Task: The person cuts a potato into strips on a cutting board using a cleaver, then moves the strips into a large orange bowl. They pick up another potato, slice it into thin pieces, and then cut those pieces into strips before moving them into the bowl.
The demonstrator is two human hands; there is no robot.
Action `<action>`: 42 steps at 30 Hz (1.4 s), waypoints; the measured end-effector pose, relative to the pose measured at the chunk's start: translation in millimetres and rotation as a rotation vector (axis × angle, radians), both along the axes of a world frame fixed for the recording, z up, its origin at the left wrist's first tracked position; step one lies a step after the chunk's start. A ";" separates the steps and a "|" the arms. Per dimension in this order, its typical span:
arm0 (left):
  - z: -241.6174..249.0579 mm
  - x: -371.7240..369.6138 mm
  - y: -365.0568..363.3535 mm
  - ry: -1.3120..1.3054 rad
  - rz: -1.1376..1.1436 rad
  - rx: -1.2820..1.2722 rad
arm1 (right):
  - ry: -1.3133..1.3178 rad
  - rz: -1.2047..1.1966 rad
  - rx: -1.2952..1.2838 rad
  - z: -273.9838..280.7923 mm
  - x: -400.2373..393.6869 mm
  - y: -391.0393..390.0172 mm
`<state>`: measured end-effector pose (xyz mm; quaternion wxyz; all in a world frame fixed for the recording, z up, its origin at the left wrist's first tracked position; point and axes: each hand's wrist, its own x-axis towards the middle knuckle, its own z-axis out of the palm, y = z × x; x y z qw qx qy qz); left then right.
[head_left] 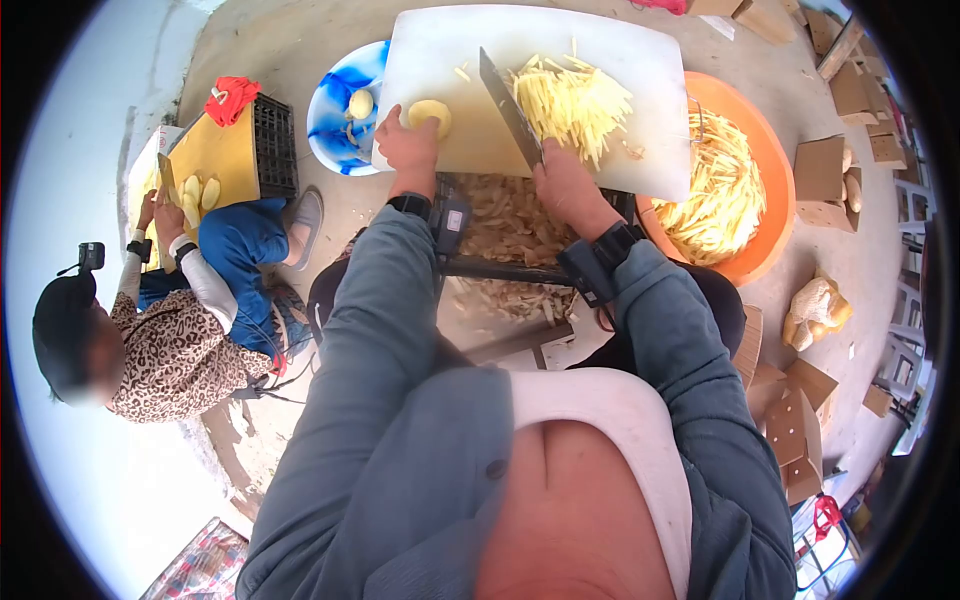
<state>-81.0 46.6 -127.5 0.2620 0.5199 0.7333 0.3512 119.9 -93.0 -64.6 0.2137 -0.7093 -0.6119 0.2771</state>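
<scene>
On the white cutting board [480, 30] lies a cut piece of peeled potato [430, 108], its flat yellow face up. My left hand [408, 145] is beside it with fingers apart, one digit touching the potato's lower edge. My right hand [572, 188] is wrapped round the handle of a kitchen knife [508, 105], its broad blade pointing away over the board. Just right of the blade is a pile of potato strips [575, 105]. A few loose strips lie left of the knife tip.
An orange basin [775, 190] of potato strips stands right of the board. A blue-and-white basin [325, 125] with a peeled potato [361, 103] is at left. Peelings [510, 215] fill a crate below. Another person [190, 340] cuts potatoes at left. Cardboard boxes [825, 180] stand right.
</scene>
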 end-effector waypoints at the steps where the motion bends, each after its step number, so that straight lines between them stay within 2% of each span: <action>1: 12.9 8.0 -10.6 0.274 -0.049 0.007 | 0.005 0.000 0.000 2.9 -1.6 1.4; 3: 12.1 8.6 -13.6 0.248 -0.126 -0.083 | 0.063 0.028 -0.079 6.6 -4.1 2.6; 5: 6.7 9.6 -14.8 0.421 -0.198 -0.018 | 0.032 0.087 -0.014 6.8 -6.1 2.8; 9: -0.3 2.3 -1.5 0.424 -0.267 0.040 | 0.008 0.161 0.082 8.2 -8.0 7.2; 11: -6.7 -2.3 8.8 0.400 -0.387 0.113 | 0.030 0.144 0.099 0.7 -10.9 11.5; 13: -2.3 1.3 9.4 0.443 -0.384 0.084 | 0.052 0.124 0.118 -1.8 -14.6 16.4; 15: 1.0 2.6 9.2 0.483 -0.381 0.054 | 0.106 0.028 -0.009 -2.3 -18.1 18.3; 18: 4.4 3.5 8.4 0.470 -0.402 0.034 | 0.123 0.032 -0.081 0.4 -18.4 20.5; 22: 5.4 9.9 2.2 0.449 -0.474 0.008 | 0.107 0.028 -0.085 -7.4 -18.7 22.0; 24: 4.2 16.6 -5.4 0.454 -0.499 0.012 | 0.119 0.060 0.058 -10.6 -17.8 20.5; 26: 2.7 22.2 -16.9 0.465 -0.546 0.042 | 0.101 0.064 0.021 -10.3 -15.1 19.8; 34: -2.8 36.0 -40.9 0.403 -0.483 0.118 | 0.053 0.006 -0.064 -1.0 -5.4 19.6; 36: -4.6 35.5 -43.5 0.375 -0.468 0.156 | -0.039 -0.034 -0.095 2.5 0.5 20.8; 42: -0.9 33.8 -46.6 0.276 -0.476 0.280 | 0.004 0.000 -0.042 -4.2 -1.0 23.3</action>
